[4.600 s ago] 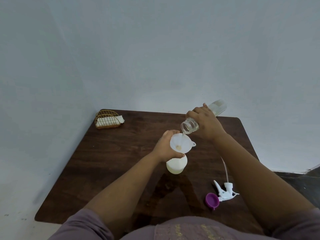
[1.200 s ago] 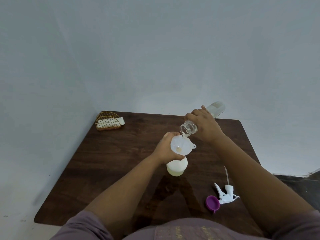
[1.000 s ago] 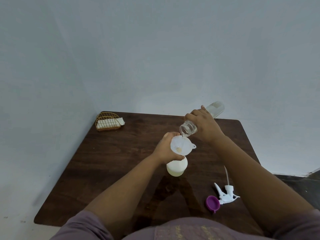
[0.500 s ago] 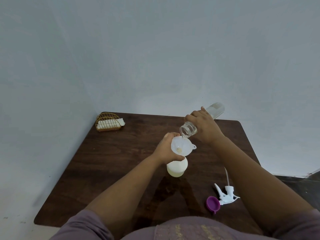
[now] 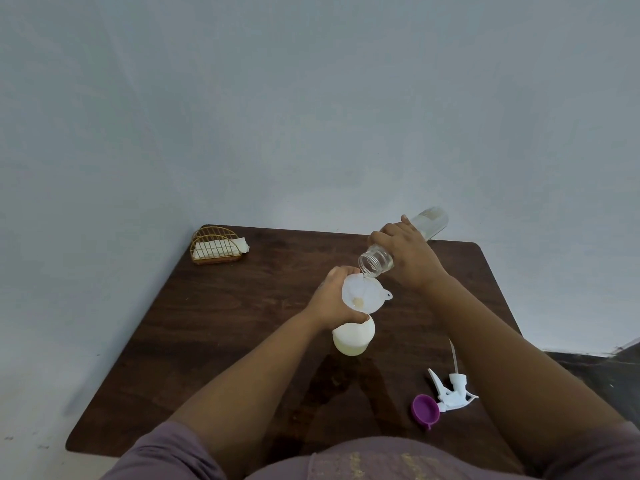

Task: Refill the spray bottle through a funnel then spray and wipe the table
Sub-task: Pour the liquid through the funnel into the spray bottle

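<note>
Head view: the spray bottle (image 5: 353, 339) stands mid-table (image 5: 221, 323), a white funnel (image 5: 362, 295) seated in its neck. The left hand (image 5: 334, 301) is closed around neck and funnel. The right hand (image 5: 405, 258) is clamped on a tilted clear bottle (image 5: 375, 263), its mouth just above the funnel rim. Refilling appears underway. The trigger head (image 5: 450, 393) lies near-right of the spray bottle, unfitted; spraying and wiping remain.

The person wears a mauve short-sleeved top (image 5: 346, 460) with faint gold embroidery down the front.
</note>
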The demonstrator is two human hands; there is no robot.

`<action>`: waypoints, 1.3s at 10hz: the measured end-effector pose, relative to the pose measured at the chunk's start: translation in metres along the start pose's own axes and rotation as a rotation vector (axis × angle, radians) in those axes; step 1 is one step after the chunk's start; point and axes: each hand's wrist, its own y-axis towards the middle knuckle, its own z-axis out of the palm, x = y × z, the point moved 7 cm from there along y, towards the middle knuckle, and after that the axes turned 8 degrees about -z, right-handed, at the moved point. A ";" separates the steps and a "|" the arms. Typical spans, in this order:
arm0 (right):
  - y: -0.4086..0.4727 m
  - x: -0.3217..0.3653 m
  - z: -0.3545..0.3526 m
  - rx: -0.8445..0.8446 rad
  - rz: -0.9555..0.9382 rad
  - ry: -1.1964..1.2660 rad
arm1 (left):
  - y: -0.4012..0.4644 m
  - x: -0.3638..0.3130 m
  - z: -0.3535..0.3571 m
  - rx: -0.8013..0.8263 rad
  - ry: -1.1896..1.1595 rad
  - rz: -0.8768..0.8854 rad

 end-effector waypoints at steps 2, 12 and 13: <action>0.001 0.001 -0.001 -0.003 -0.002 -0.003 | -0.001 -0.001 -0.001 -0.003 -0.005 0.002; 0.002 0.004 -0.003 -0.004 0.002 -0.003 | -0.001 -0.002 -0.001 -0.008 0.005 0.003; 0.002 0.004 -0.002 -0.001 0.001 -0.005 | -0.001 -0.002 -0.001 -0.007 0.009 0.005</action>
